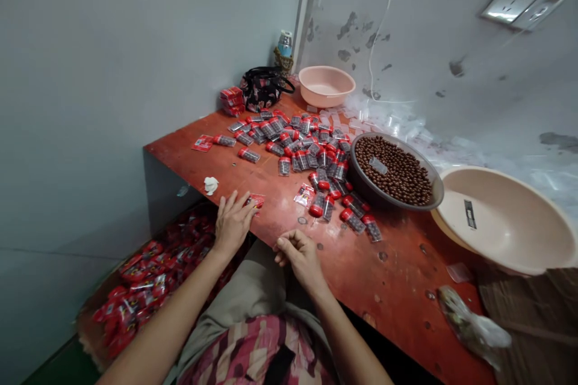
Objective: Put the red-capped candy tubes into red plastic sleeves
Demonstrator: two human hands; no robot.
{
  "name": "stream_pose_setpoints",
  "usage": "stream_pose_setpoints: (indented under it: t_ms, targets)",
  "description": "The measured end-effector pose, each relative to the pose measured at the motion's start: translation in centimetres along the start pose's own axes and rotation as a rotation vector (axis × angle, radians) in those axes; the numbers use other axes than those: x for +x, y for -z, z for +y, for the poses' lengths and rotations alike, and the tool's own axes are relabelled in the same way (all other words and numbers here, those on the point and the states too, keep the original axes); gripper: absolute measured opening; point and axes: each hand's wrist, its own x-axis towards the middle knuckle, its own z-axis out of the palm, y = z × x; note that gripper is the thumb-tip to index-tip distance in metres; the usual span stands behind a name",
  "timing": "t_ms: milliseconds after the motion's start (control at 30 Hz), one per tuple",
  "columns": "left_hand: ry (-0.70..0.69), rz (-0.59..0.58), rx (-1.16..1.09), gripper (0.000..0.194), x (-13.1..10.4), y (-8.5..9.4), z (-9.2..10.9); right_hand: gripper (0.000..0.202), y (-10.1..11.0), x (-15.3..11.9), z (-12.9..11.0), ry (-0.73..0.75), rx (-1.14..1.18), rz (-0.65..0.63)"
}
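Note:
At the near edge of the red table (pixel 280 204), my left hand (pixel 235 222) lies with its fingers stretched out. Its fingertips rest at a small red printed packet (pixel 257 200), partly covered by the fingers. My right hand (pixel 300 255) is just off the same edge, thumb and fingers curled together; whatever they hold, if anything, is hidden. Beyond the hands spread many small clear bottles with red caps (pixel 311 159), filled with dark balls. Another red packet (pixel 304 194) lies flat near them, and a third packet (pixel 203 143) is farther left.
A grey basin (pixel 440 192) holds brown balls and a clear bottle. Beige basin (pixel 519 216) stands to its right, pink basin (pixel 327 85) at the back. A box of red packets (pixel 149 289) sits below left. Crumpled tissue (pixel 210 185), black bag (pixel 262 87) and cardboard (pixel 533 319) also appear.

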Motion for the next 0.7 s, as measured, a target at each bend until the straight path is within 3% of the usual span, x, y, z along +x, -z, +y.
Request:
stream_pose_setpoints:
  t_ms: [133,233,367,467,567,633,700]
  targets:
    - [-0.018,0.069,-0.004,0.023,-0.8,-0.3,-0.1,0.014,-0.4,1.9,-0.2,0.016,-0.066,0.032]
    - [-0.039,0.115,-0.087,0.023,-1.3,0.0,1.1,0.019,-1.1,3.9,-0.4,0.06,-0.005,0.07]
    - [-0.053,0.056,-0.201,0.028,-1.9,0.4,3.3,0.03,-1.6,5.8,-1.0,0.073,0.137,0.038]
    - [0.186,0.031,-0.388,0.04,-2.2,0.7,4.5,0.028,-1.1,6.1,-1.5,0.07,0.19,0.088]
    - [0.511,-0.117,-0.716,0.037,-2.0,1.0,5.0,0.029,-0.5,6.0,-1.8,0.026,0.226,0.04]
    - [0.645,-0.224,-0.908,0.031,-1.9,1.1,5.1,0.029,-0.2,6.1,-1.8,0.012,0.221,0.017]
    - [0.725,-0.247,-1.009,0.028,-1.8,1.2,5.3,0.03,-0.2,6.2,-1.7,0.017,0.191,0.024]
